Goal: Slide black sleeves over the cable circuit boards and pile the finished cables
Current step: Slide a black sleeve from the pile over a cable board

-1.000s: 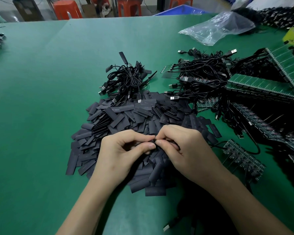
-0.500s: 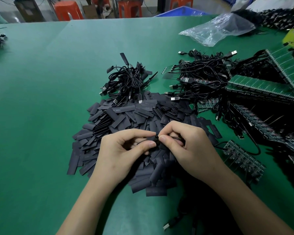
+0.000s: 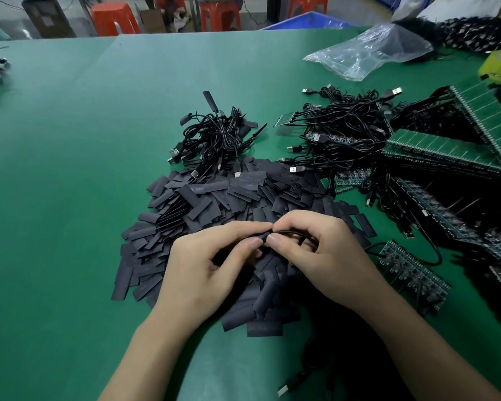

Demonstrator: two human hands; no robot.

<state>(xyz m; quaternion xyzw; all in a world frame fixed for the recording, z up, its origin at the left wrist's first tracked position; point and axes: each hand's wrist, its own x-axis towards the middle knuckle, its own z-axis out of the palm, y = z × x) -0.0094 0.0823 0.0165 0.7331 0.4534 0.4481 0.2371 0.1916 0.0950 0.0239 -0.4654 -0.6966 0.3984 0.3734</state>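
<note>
Left hand (image 3: 203, 270) pinches a black sleeve (image 3: 261, 237); right hand (image 3: 315, 256) pinches its cable (image 3: 291, 233) — fingertips meeting

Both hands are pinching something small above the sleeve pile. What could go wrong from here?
The sleeve in the left hand and the cable in the right hand meet above the loose sleeve pile; if the grip slips, the sleeve could vanish among lookalikes. The cable trails toward the board panel and might snag it.
</note>
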